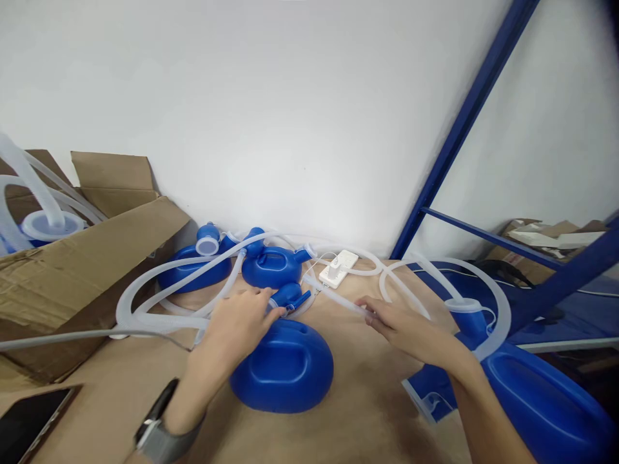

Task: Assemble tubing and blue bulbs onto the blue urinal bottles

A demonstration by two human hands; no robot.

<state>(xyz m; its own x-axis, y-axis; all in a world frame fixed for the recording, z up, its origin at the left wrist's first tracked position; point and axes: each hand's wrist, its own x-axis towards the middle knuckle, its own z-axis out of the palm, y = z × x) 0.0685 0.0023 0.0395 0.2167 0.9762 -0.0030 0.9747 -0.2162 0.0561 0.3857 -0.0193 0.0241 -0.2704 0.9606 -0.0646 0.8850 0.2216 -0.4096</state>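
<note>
**Tube end lined up at the spout**

Left hand [236,325] clamped on the spout [289,298] of the near blue container [285,367]. Right hand [403,328] pinched shut on the clear tube [333,295], tip just right of that spout, apart from it. Mid-joining, by the look. Next: tip pushed straight in, spout held steady. White adapter [338,267] beyond the container; cardboard box [97,258] to its left.

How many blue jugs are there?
4: one under the left hand at, two by the wall at and, one by the right hand at. The cardboard box may hide more.
</note>
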